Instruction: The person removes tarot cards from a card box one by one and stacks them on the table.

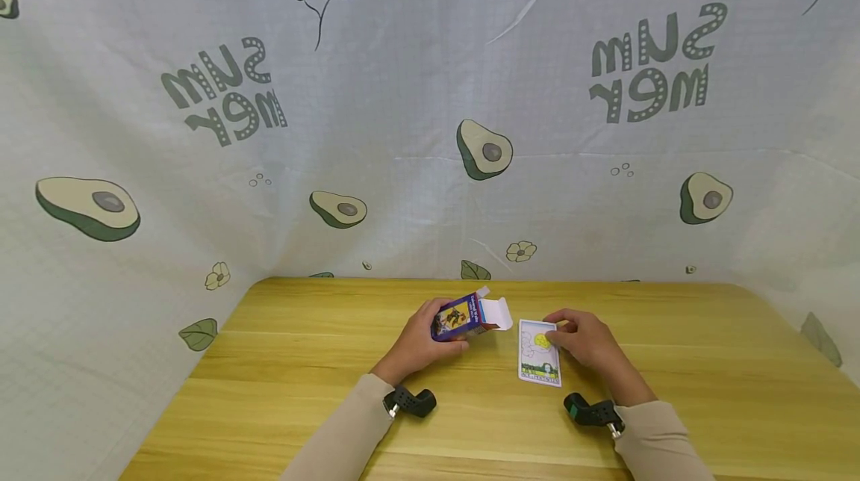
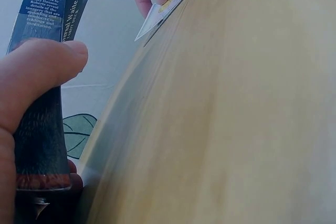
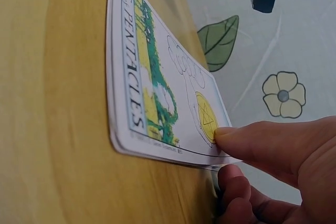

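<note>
Card (image 1: pixel 537 358) is on the desk (image 1: pixel 302 380), just right of the box mouth, PENTACLES title edge toward me. Right-wrist feed gives me more than one layer at its corner, so I'd call it a thin stack; count unclear. Its gripped edge looks slightly raised; I can't confirm how much is flat on the wood.

Right hand (image 1: pixel 586 342) has that long edge: thumb pressed on the yellow coin, other fingers curled below it, so I read a pinch. Forearm comes in from the near right, hand angled inward.

Left hand (image 1: pixel 418 345) has the blue card box (image 1: pixel 458 318) wrapped, thumb along the near side, fingers round the far side. Box is tilted, mouth to the right, white flap (image 1: pixel 497 314) unfolded toward the card. Contents hidden from me; can't tell if box touches desk.

My read on the step: cards being handled at the box mouth, either out or in; direction not readable from this. Next move, I judge, needs the pinch firm enough to hold the layers square, box steady, flap clear of the card edge. Main risk: layers slipping apart.

Both wrist cameras sit clear of the card. Printed cloth (image 1: pixel 403 70) hangs behind the desk.
</note>
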Tool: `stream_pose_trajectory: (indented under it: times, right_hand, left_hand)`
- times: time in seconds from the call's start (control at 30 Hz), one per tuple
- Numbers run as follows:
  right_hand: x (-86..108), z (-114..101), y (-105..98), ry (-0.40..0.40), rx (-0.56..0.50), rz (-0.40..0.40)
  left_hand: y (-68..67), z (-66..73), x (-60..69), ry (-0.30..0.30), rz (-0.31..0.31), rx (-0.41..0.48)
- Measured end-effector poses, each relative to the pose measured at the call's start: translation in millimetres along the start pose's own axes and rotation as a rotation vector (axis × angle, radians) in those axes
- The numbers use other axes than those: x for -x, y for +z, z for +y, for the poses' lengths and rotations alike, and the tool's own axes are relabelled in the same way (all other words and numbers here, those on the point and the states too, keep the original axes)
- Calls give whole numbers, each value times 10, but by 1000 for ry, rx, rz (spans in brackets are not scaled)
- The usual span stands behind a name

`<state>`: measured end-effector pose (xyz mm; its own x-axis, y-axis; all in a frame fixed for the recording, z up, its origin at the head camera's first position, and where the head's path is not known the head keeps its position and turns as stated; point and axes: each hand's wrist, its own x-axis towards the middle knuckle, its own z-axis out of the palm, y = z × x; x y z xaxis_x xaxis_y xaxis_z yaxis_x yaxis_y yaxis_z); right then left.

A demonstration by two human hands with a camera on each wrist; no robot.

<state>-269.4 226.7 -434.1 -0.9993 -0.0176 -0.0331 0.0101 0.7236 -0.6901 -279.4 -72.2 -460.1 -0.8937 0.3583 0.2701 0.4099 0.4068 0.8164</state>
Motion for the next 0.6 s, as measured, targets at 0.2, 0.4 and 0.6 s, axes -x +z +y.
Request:
stream_pose_trajectory:
  times: [0.2,0.4,0.6]
  right_hand:
    - [9,-9,6,-5,13,4]
    - [11,-6,19,-11,31,14]
    - [19,-14,27,-14,36,22]
  left_hand:
    - [-75,251,61,22,-1,23]
    - [-5,23,1,4,3,-3]
    - [13,-99,-32,3,-12,-4]
